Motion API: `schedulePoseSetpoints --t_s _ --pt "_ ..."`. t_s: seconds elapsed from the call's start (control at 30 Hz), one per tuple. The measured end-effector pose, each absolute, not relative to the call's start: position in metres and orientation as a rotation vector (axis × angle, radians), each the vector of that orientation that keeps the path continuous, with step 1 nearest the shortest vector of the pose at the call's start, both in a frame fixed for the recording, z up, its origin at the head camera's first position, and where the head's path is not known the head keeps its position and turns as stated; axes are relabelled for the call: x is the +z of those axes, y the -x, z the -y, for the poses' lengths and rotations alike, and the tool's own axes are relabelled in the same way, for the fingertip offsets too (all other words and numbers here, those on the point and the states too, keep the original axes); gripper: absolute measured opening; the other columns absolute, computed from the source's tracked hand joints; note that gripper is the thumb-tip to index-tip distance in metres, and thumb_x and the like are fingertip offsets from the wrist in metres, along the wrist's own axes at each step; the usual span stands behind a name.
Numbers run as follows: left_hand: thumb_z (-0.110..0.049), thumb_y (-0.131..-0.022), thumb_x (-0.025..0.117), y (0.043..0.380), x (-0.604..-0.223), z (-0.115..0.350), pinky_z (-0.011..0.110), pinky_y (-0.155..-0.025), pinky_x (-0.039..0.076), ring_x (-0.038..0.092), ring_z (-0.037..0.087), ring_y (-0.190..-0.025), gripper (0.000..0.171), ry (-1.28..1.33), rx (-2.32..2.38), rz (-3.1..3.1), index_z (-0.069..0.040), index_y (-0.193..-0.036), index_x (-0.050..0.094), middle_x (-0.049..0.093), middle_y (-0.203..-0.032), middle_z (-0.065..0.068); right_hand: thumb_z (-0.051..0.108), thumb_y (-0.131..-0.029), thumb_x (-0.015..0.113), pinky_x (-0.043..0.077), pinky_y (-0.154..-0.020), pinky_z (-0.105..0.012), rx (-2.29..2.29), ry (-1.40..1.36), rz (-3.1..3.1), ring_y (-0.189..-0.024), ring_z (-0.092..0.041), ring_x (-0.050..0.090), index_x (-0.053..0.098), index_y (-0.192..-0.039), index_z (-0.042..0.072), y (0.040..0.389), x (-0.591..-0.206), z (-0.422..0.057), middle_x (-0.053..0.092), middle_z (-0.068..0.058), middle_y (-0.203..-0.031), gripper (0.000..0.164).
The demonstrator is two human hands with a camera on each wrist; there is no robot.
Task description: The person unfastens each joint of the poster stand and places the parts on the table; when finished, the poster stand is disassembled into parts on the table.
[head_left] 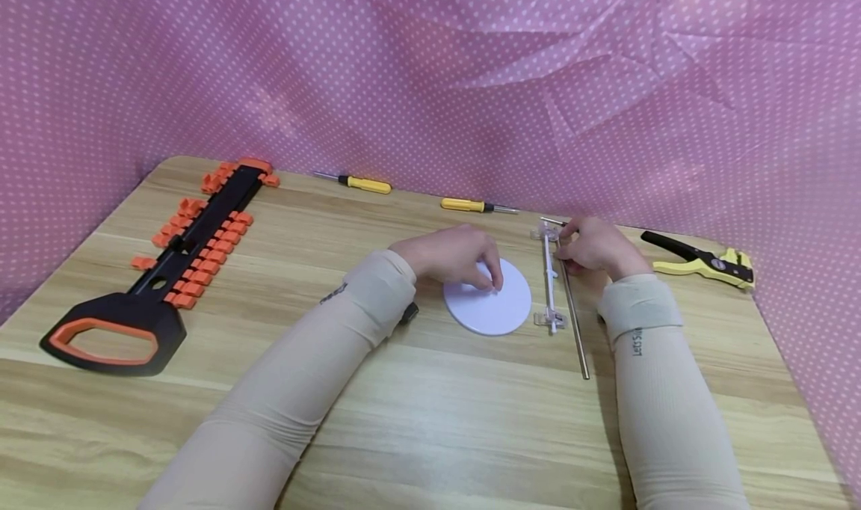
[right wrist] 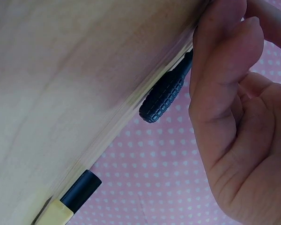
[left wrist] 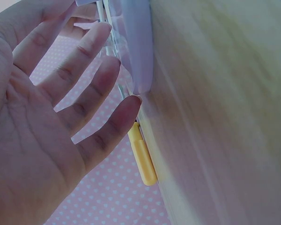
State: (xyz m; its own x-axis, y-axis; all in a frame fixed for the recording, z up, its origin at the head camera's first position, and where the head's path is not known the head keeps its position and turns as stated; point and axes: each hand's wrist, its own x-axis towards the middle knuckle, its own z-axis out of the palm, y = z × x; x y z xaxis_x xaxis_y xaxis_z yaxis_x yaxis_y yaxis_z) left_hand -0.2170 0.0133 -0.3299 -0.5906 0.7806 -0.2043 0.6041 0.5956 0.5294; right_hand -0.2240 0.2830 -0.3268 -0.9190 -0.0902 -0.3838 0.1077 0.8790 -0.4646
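A flat white disc [head_left: 488,314] lies on the wooden table under my left hand [head_left: 460,254], whose thumb and index finger pinch at a small white nub near the disc's middle. In the left wrist view the other fingers [left wrist: 91,96] spread beside the disc's edge [left wrist: 138,47]. To its right is a slim white bar [head_left: 548,271] with a clear plastic clip [head_left: 551,318] at each end. My right hand [head_left: 595,247] pinches the far end of a thin metal rod [head_left: 575,319] beside this bar. Its curled fingers [right wrist: 220,70] hide the contact in the right wrist view.
Two yellow-handled screwdrivers [head_left: 368,185] lie along the back edge. A thin metal shaft [head_left: 553,220] runs behind my right hand. Yellow and black wire strippers [head_left: 716,265] sit at the right; a long black rack with orange clips [head_left: 195,241] lies left. Pink dotted cloth [head_left: 430,84] hangs behind.
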Motion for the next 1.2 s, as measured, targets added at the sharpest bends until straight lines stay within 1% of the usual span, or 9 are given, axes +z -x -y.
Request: schedulePoseSetpoints --t_s 0.33,0.43,0.53,0.63,0.8,0.9,1.03,1.13,1.2 --pt "-0.019 -0.097 0.078 0.216 -0.329 -0.014 0.034 -0.118 0.045 0.062 0.014 -0.128 0.012 -1.108 0.575 -2.405 -0.027 -0.103 0.084 0.074 -0.125 -0.006 0.023 -0.101 0.068 0.05 -0.1 -0.053 -0.639 -0.012 -2.659 -0.081 -0.02 0.072 0.056 -0.136 -0.006 0.223 -0.325 -0.281 0.076 -0.007 -0.08 0.046" --pt "-0.019 -0.097 0.078 0.216 -0.329 -0.014 0.034 -0.118 0.044 0.062 0.014 -0.128 0.012 -1.113 0.571 -2.407 -0.027 -0.104 0.084 0.074 -0.125 -0.005 0.025 -0.102 0.067 0.05 -0.098 -0.053 -0.622 -0.01 -2.669 -0.083 -0.021 0.071 0.058 -0.135 -0.004 0.222 -0.323 -0.28 0.077 -0.007 -0.083 0.045" --pt "-0.019 -0.097 0.078 0.216 -0.329 -0.014 0.034 -0.118 0.044 0.062 0.015 -0.128 0.012 -1.115 0.569 -2.41 -0.027 -0.104 0.084 0.074 -0.125 -0.006 0.026 -0.102 0.068 0.052 -0.093 -0.05 -0.613 -0.013 -2.688 -0.084 -0.022 0.072 0.061 -0.132 -0.003 0.221 -0.321 -0.28 0.077 -0.007 -0.086 0.042" --pt "-0.019 -0.097 0.078 0.217 -0.329 -0.015 0.034 -0.118 0.044 0.062 0.014 -0.128 0.012 -1.119 0.568 -2.413 -0.027 -0.104 0.084 0.074 -0.125 -0.006 0.027 -0.101 0.067 0.053 -0.084 -0.043 -0.604 -0.02 -2.715 -0.085 -0.023 0.07 0.063 -0.13 -0.001 0.219 -0.319 -0.28 0.077 -0.007 -0.087 0.04" --pt "-0.019 -0.097 0.078 0.217 -0.33 -0.015 0.034 -0.117 0.045 0.062 0.014 -0.128 0.012 -1.115 0.571 -2.411 -0.027 -0.103 0.084 0.074 -0.125 -0.006 0.026 -0.101 0.062 0.051 -0.074 -0.035 -0.575 -0.009 -2.763 -0.083 -0.026 0.069 0.063 -0.13 0.0 0.217 -0.316 -0.279 0.077 -0.007 -0.083 0.04" --pt "-0.018 -0.097 0.078 0.216 -0.33 -0.015 0.034 -0.117 0.045 0.062 0.014 -0.128 0.012 -1.112 0.58 -2.408 -0.026 -0.103 0.084 0.074 -0.124 -0.006 0.028 -0.102 0.06 0.051 -0.074 -0.038 -0.546 -0.001 -2.782 -0.084 -0.026 0.067 0.065 -0.129 0.001 0.216 -0.313 -0.278 0.077 -0.008 -0.084 0.039" --pt "-0.019 -0.097 0.078 0.216 -0.33 -0.015 0.034 -0.117 0.045 0.062 0.014 -0.128 0.012 -1.114 0.58 -2.407 -0.027 -0.103 0.084 0.074 -0.125 -0.006 0.031 -0.103 0.058 0.054 -0.078 -0.045 -0.525 0.006 -2.8 -0.089 -0.029 0.069 0.066 -0.13 0.002 0.214 -0.305 -0.278 0.078 -0.012 -0.091 0.04" --pt "-0.019 -0.097 0.078 0.216 -0.331 -0.015 0.034 -0.116 0.045 0.062 0.013 -0.128 0.012 -1.118 0.573 -2.411 -0.028 -0.103 0.084 0.074 -0.125 -0.007 0.033 -0.105 0.057 0.055 -0.085 -0.054 -0.528 0.027 -2.826 -0.094 -0.034 0.073 0.065 -0.133 0.002 0.21 -0.296 -0.275 0.079 -0.018 -0.102 0.043" --pt "-0.019 -0.096 0.078 0.216 -0.331 -0.015 0.034 -0.116 0.045 0.062 0.013 -0.127 0.012 -1.122 0.572 -2.413 -0.028 -0.103 0.084 0.074 -0.125 -0.007 0.035 -0.106 0.056 0.054 -0.087 -0.057 -0.528 0.052 -2.849 -0.094 -0.035 0.075 0.065 -0.135 0.003 0.206 -0.289 -0.27 0.078 -0.021 -0.11 0.044"
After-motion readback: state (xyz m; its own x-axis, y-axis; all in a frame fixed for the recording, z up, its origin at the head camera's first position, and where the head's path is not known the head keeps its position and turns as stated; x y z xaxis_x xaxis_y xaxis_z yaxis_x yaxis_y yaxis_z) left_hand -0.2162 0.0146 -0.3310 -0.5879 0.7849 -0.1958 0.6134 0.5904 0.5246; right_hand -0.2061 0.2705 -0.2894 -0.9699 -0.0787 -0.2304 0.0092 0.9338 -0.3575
